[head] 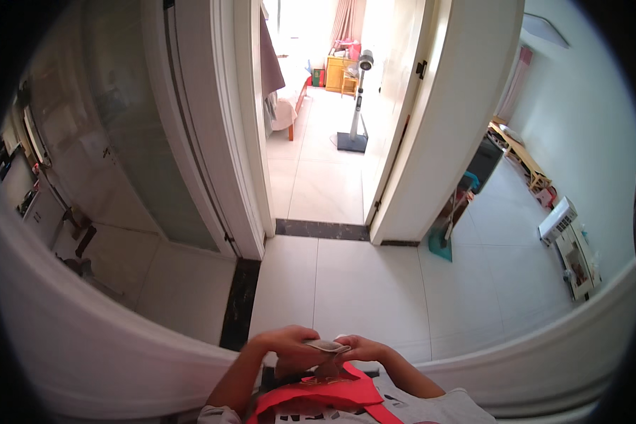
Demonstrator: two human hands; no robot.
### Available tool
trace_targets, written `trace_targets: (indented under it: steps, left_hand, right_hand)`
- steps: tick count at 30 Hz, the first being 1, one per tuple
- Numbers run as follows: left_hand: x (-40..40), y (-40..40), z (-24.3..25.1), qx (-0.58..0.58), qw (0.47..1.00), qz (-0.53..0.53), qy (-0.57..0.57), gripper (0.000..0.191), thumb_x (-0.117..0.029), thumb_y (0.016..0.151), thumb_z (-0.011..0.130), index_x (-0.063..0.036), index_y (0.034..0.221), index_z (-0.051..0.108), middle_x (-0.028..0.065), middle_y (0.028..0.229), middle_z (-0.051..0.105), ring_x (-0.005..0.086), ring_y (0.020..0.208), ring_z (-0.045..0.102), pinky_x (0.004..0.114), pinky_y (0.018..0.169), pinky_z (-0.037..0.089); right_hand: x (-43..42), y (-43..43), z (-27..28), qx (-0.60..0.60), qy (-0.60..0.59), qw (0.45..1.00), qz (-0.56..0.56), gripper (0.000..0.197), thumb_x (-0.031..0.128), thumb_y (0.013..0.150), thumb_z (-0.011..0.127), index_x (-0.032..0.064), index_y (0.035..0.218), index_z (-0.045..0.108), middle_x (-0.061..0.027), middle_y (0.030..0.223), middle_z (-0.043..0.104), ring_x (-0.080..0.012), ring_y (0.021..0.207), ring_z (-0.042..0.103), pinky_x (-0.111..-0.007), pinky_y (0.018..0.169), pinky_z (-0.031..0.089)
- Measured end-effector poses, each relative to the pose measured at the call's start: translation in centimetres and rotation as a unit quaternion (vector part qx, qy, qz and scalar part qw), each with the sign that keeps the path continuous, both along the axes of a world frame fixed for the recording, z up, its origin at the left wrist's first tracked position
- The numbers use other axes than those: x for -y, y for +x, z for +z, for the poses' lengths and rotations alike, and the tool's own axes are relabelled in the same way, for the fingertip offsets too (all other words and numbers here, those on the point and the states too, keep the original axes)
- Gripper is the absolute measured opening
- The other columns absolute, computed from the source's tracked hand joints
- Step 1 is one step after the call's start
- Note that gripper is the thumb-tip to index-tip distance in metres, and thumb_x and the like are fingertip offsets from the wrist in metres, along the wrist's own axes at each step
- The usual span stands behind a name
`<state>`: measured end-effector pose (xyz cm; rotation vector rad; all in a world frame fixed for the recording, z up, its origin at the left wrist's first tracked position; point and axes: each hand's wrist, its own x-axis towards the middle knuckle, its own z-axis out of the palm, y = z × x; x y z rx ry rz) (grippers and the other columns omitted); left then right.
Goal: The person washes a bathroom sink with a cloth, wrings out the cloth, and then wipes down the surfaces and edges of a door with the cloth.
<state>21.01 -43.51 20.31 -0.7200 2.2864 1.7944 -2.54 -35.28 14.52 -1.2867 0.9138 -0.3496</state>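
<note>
My left hand point(291, 344) and my right hand point(364, 349) meet low in the picture, in front of my body. Between them they grip a small greyish folded piece point(328, 346) that looks like cloth; its lower part is hidden by the fingers. A bit of something white shows behind the right fingers. Just below the hands, bright red fabric point(328, 395), perhaps an apron, lies over my light printed shirt point(429, 408).
A doorway with a dark stone threshold point(323, 230) opens ahead onto a bedroom, where a pole-mounted device point(356, 106) stands. Left is a frosted glass door point(138, 132). A teal dustpan point(440, 246) stands by the wall at right, with a white appliance point(557, 220) beyond.
</note>
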Motion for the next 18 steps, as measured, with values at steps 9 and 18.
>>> trace_targets:
  steps: [9,18]
  left_hand:
    - [13.8,-9.4,-8.7,-0.353,0.724,0.180,0.565,0.080,-0.067,0.076,0.039,-0.0028,0.124,0.042,0.0088,0.119,0.050,0.0213,0.110,0.048,0.038,0.092,0.039]
    - [29.2,-12.3,-7.2,-0.200,0.848,0.448,0.201,0.027,-0.015,0.090,0.048,-0.0001,0.112,0.051,0.0061,0.104,0.056,0.0131,0.094,0.052,0.026,0.082,0.044]
  right_hand:
    - [22.4,-8.4,2.5,0.441,0.257,0.825,-0.241,0.054,0.044,0.087,0.042,0.0015,0.120,0.044,-0.0145,0.117,0.051,-0.0271,0.107,0.050,-0.040,0.094,0.038]
    - [34.1,-10.7,-6.9,0.119,0.156,0.951,-0.241,0.056,0.028,0.080,0.062,0.0032,0.125,0.039,-0.0064,0.118,0.049,-0.0171,0.109,0.046,-0.029,0.094,0.036]
